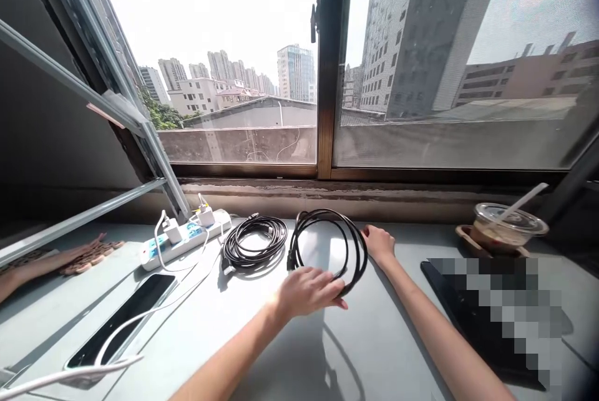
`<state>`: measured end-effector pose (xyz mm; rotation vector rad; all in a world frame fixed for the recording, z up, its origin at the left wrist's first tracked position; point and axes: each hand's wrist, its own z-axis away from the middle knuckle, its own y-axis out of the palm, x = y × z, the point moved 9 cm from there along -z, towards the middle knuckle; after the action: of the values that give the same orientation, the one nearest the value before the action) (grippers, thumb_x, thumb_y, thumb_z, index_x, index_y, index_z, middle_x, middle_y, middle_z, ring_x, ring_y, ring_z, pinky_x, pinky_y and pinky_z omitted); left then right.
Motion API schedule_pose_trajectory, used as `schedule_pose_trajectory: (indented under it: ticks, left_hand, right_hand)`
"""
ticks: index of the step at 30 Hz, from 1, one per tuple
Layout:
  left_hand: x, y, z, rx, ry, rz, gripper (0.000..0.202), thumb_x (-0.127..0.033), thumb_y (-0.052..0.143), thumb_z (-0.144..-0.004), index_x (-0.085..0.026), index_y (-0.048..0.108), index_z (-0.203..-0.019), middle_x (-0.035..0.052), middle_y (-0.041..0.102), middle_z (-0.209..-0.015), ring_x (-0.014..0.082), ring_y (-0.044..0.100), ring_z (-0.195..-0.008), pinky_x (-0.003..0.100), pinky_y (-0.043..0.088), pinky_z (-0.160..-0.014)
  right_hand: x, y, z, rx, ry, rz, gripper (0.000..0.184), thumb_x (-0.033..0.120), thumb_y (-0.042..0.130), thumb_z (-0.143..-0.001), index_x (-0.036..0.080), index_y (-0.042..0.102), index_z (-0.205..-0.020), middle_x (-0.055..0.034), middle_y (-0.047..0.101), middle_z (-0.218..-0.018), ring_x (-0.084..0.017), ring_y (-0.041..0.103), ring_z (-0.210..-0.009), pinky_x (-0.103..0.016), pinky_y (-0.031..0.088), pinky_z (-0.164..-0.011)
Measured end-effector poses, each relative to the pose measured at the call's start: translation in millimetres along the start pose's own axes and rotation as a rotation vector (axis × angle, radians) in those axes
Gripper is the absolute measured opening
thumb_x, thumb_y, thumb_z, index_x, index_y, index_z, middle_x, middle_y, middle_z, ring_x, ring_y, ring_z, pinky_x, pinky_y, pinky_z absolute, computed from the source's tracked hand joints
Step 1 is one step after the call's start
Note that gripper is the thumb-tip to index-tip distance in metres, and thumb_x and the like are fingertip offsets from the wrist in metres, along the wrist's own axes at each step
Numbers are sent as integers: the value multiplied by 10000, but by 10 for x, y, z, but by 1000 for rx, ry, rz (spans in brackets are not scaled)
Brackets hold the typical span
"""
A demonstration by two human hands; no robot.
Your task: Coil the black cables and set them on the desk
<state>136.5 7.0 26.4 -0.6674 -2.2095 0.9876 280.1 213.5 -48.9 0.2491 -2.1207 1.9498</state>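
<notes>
A loosely coiled black cable (363, 259) is raised at a tilt above the pale tabletop, with a plug end hanging at its left side. My left hand (311, 290) grips the near, lower part of the loops, its fingers closed across them. At the coil's right edge, my right hand (380, 244) is closed with the fingertips against the loops; its grip is partly hidden. Just left lies a second black cable coil (233, 245), flat on the table, with connector ends showing.
A white power strip (187, 240) with plugged-in chargers stands at the left, near a phone (122, 321) crossed by a white cord. Another person's hand (88, 256) rests far left. At right are a lidded drink cup (503, 229) and a black flat object (486, 320). Windows rise behind.
</notes>
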Motion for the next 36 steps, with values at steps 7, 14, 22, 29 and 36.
schedule_pose_trajectory:
  ticks: [7, 14, 22, 29, 36]
  left_hand:
    - [-162, 513, 56, 379, -61, 225, 435, -555, 411, -894, -173, 509, -711, 8, 560, -584, 140, 559, -535, 271, 371, -513]
    - [-23, 347, -20, 296, -191, 315, 188, -370, 524, -867, -184, 544, -876, 22, 626, -770, 163, 583, -728, 276, 440, -678]
    - [31, 517, -51, 399, -275, 388, 188, -345, 467, -876, -199, 506, -765, 14, 608, -779, 178, 566, -733, 284, 430, -680]
    - [567, 521, -7, 121, -851, 835, 380, -504, 304, -911, -209, 473, -740, -42, 497, -478, 129, 488, -450, 248, 370, -509]
    - [1005, -96, -354, -301, -1152, 1336, 433, -605, 554, -774, -182, 476, -829, -26, 563, -574, 146, 590, -576, 228, 422, -552]
  right_hand:
    - [-16, -27, -4, 11, 29, -35, 336, 345, 391, -899, 190, 684, -954, -101, 675, -978, -239, 616, -966, -279, 404, -751]
    - [11, -145, 31, 110, 59, -129, 329, 301, 406, -896, 158, 663, -1044, -136, 644, -1105, -240, 587, -1060, -279, 415, -827]
    - [240, -58, 300, 744, -38, -362, 360, 309, 436, -909, 31, 663, -888, -105, 655, -619, -150, 624, -509, -217, 487, -546]
    - [682, -643, 438, 736, -322, -705, 564, 480, 430, -925, 154, 342, -1377, -85, 677, -987, -119, 640, -686, -191, 509, -560]
    - [615, -1720, 673, 95, -284, -543, 511, 556, 439, -884, 158, 606, -1157, -111, 645, -1070, -251, 601, -994, -325, 479, -804]
